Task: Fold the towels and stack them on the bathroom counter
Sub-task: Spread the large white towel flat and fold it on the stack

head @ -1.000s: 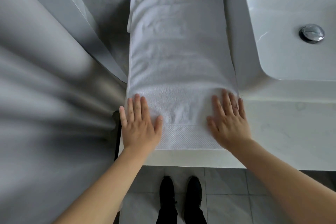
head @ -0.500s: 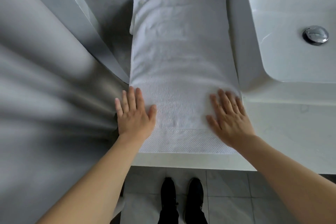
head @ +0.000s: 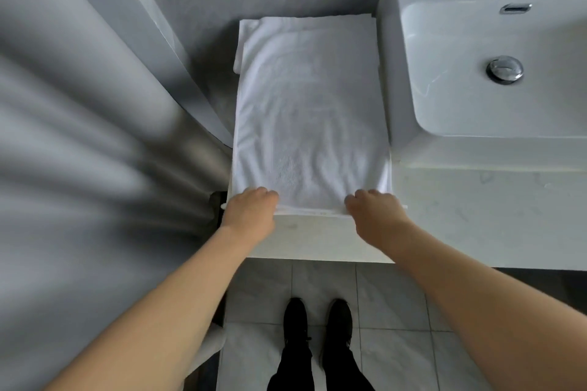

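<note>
With both near corners pinched, caught mid-fold. White towel [head: 311, 111] spread flat on the counter [head: 476, 209], running from the back wall almost to the front edge, its right side against the basin [head: 476, 73]. Left hand [head: 251, 211] curled round the near left corner, right hand [head: 374, 213] round the near right. Judged next: lift both corners together, carry them to the far edge, line up hems, then smooth flat. Risk of a skewed fold if one side leads.
</note>
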A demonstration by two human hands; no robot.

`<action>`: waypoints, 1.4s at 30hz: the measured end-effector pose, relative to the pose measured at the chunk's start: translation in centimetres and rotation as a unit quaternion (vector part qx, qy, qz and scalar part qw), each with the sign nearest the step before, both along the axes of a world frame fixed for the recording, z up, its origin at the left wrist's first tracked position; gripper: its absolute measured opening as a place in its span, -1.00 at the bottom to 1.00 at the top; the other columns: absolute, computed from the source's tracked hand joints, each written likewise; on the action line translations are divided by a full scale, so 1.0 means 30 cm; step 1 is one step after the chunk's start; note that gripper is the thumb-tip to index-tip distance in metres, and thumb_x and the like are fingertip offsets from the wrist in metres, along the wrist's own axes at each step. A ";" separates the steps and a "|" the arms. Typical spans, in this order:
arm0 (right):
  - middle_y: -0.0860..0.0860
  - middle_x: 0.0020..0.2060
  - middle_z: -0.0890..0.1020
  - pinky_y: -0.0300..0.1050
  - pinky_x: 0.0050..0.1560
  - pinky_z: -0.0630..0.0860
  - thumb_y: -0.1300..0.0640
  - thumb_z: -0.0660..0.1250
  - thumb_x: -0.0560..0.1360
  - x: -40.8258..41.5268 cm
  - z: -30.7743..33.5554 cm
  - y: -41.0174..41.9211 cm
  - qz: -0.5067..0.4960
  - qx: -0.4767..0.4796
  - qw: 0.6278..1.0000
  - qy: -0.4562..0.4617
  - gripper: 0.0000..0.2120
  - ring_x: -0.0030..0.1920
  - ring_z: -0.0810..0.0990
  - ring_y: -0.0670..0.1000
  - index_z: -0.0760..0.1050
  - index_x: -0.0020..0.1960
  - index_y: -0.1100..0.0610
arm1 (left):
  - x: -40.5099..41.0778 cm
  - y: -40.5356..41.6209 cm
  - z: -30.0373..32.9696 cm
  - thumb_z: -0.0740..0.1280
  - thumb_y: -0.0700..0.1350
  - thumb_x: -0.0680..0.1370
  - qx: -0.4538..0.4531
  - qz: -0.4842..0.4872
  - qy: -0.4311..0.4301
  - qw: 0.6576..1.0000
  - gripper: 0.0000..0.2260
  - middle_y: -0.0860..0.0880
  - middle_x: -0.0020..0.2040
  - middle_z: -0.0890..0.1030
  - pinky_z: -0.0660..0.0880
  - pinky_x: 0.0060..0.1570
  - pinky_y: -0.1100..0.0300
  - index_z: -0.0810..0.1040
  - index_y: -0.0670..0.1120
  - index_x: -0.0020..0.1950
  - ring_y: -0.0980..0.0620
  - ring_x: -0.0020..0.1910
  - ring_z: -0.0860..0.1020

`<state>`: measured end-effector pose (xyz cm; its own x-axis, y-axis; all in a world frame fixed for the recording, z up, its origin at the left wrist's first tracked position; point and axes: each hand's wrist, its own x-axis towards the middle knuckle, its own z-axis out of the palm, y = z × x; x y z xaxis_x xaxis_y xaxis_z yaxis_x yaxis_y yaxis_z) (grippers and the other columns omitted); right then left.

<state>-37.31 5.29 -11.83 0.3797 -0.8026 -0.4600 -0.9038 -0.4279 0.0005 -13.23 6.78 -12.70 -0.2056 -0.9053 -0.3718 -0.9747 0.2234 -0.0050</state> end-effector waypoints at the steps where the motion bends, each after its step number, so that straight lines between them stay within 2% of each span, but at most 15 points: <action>1: 0.02 -0.05 0.53 -0.09 -0.20 0.38 0.34 0.15 0.45 0.005 0.035 -0.031 -0.018 0.013 1.000 -0.009 -0.72 -0.08 0.55 0.09 0.45 0.10 0.12 | 0.012 -0.021 0.025 0.21 -0.29 0.52 -0.007 0.008 -0.006 1.000 -0.88 0.04 -0.24 0.37 0.24 -0.34 0.13 0.40 -0.07 -0.12 -0.04 -0.17 0.45; 3: 0.02 -0.02 0.57 -0.13 -0.20 0.38 0.28 0.16 0.47 0.010 0.107 -0.093 -0.047 0.054 0.997 0.001 -0.75 -0.10 0.55 0.09 0.49 0.07 0.07 | 0.034 -0.055 0.080 0.22 -0.24 0.52 0.014 0.033 -0.027 0.999 -0.89 0.04 -0.26 0.40 0.25 -0.37 0.16 0.42 -0.05 -0.16 -0.03 -0.24 0.45; 7: 0.07 0.08 0.60 -0.13 -0.13 0.43 0.25 0.16 0.49 0.001 0.204 -0.158 -0.004 0.149 0.987 0.066 -0.72 0.00 0.58 0.11 0.51 0.14 0.12 | 0.041 -0.095 0.172 0.21 -0.18 0.53 0.182 0.060 -0.050 0.980 -0.90 0.04 -0.17 0.50 0.36 -0.36 0.18 0.49 -0.02 -0.04 0.05 -0.25 0.49; 13: 0.09 0.01 0.59 -0.09 0.03 0.51 0.32 0.16 0.51 -0.004 0.269 -0.311 0.044 0.198 0.962 0.181 -0.80 -0.03 0.56 0.11 0.53 0.00 0.17 | 0.099 -0.172 0.215 0.22 -0.08 0.52 0.187 0.079 -0.040 0.978 -0.92 0.03 -0.15 0.54 0.40 -0.34 0.17 0.51 0.01 -0.07 0.04 -0.21 0.54; 16: 0.08 -0.02 0.57 -0.12 -0.02 0.47 0.32 0.15 0.53 0.004 0.313 -0.440 0.031 0.159 0.972 0.172 -0.83 -0.01 0.57 0.11 0.50 -0.06 0.18 | 0.154 -0.284 0.233 0.26 -0.07 0.48 0.157 0.193 0.085 0.965 -0.88 0.00 -0.25 0.55 0.37 -0.37 0.16 0.52 -0.02 -0.24 0.03 -0.32 0.52; 18: 0.10 0.07 0.61 -0.11 0.00 0.49 0.32 0.16 0.53 0.014 0.337 -0.547 0.001 0.111 0.982 0.151 -0.77 0.09 0.60 0.13 0.55 0.07 0.20 | 0.197 -0.390 0.236 0.30 -0.10 0.47 0.110 0.294 0.228 0.922 -0.88 -0.04 -0.26 0.60 0.49 -0.36 0.14 0.58 -0.05 -0.25 -0.02 -0.30 0.58; 21: 0.13 0.09 0.61 -0.04 0.07 0.55 0.31 0.19 0.50 0.038 0.373 -0.728 -0.067 0.063 0.989 0.117 -0.82 0.12 0.60 0.17 0.52 0.01 0.16 | 0.256 -0.570 0.233 0.41 -0.15 0.51 0.056 0.411 0.423 0.805 -0.94 -0.07 -0.06 0.70 0.65 -0.07 -0.02 0.66 -0.08 -0.06 -0.08 -0.04 0.67; 23: 0.12 0.10 0.60 -0.01 0.09 0.55 0.30 0.20 0.49 0.046 0.389 -0.811 -0.093 0.050 0.988 0.115 -0.79 0.13 0.60 0.18 0.53 0.07 0.17 | 0.271 -0.649 0.224 0.41 -0.12 0.57 0.044 0.453 0.511 0.729 -0.93 0.05 0.00 0.72 0.62 -0.04 0.07 0.66 0.01 0.02 0.00 0.04 0.67; 26: 0.13 0.16 0.58 0.01 0.10 0.51 0.28 0.22 0.51 0.064 0.375 -0.958 -0.130 0.018 0.985 0.115 -0.70 0.17 0.57 0.20 0.50 0.22 0.20 | 0.279 -0.793 0.198 0.35 -0.09 0.62 0.028 0.460 0.547 0.698 -0.90 0.02 0.03 0.71 0.61 -0.01 0.09 0.65 -0.02 0.07 0.02 0.05 0.66; 29: 0.13 0.22 0.55 0.01 0.12 0.47 0.25 0.23 0.52 0.072 0.349 -1.096 -0.157 -0.007 0.981 0.117 -0.65 0.22 0.55 0.20 0.46 0.30 0.18 | 0.264 -0.913 0.173 0.31 -0.09 0.62 0.007 0.479 0.542 0.691 -0.72 -0.17 -0.01 0.63 0.51 -0.02 -0.01 0.55 -0.30 0.16 -0.09 -0.04 0.57; 31: 0.12 0.21 0.57 -0.02 0.08 0.45 0.24 0.23 0.51 0.070 0.327 -1.178 -0.167 -0.020 0.979 0.117 -0.65 0.21 0.56 0.19 0.49 0.28 0.16 | 0.247 -0.992 0.157 0.30 -0.11 0.61 0.005 0.484 0.535 0.692 -0.71 -0.15 -0.06 0.57 0.43 -0.10 0.02 0.53 -0.33 0.15 -0.08 -0.10 0.50; 35: 0.09 0.20 0.58 -0.04 0.12 0.45 0.19 0.25 0.50 0.066 0.269 -1.331 -0.179 -0.047 0.975 0.120 -0.66 0.22 0.56 0.15 0.52 0.26 0.13 | 0.224 -1.152 0.112 0.28 -0.10 0.59 0.003 0.500 0.529 0.686 -0.91 -0.09 -0.09 0.52 0.40 -0.14 0.02 0.54 -0.08 0.02 -0.05 -0.13 0.45; 37: 0.09 0.21 0.58 -0.05 0.14 0.46 0.17 0.25 0.50 0.074 0.231 -1.390 -0.180 -0.058 0.975 0.117 -0.66 0.24 0.54 0.15 0.53 0.26 0.12 | 0.217 -1.226 0.076 0.27 -0.11 0.59 -0.002 0.514 0.512 0.688 -0.96 -0.10 -0.12 0.48 0.38 -0.16 0.03 0.49 -0.04 0.00 -0.05 -0.15 0.42; 40: 0.10 0.19 0.59 -0.04 0.13 0.45 0.19 0.23 0.49 0.086 0.161 -1.445 -0.161 -0.063 0.978 0.114 -0.66 0.22 0.54 0.16 0.54 0.24 0.13 | 0.209 -1.315 0.014 0.20 -0.14 0.57 -0.014 0.531 0.430 0.730 -0.88 -0.11 -0.23 0.45 0.37 -0.22 0.08 0.44 -0.15 -0.13 -0.11 -0.18 0.41; 42: 0.11 0.17 0.58 -0.03 0.08 0.47 0.22 0.22 0.48 0.085 0.114 -1.461 -0.156 -0.047 0.981 0.106 -0.66 0.19 0.55 0.18 0.55 0.23 0.15 | 0.201 -1.348 -0.012 0.16 -0.15 0.55 -0.012 0.533 0.362 0.765 -0.80 -0.21 -0.01 0.59 0.55 0.02 -0.05 0.52 -0.22 0.01 -0.29 0.01 0.54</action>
<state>-34.76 -38.55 -8.41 0.0128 -0.9071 -0.4207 -0.9664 -0.1193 0.2278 -7.20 -33.65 -13.05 0.5102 -0.7071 -0.4896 -0.3532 -0.6913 0.6303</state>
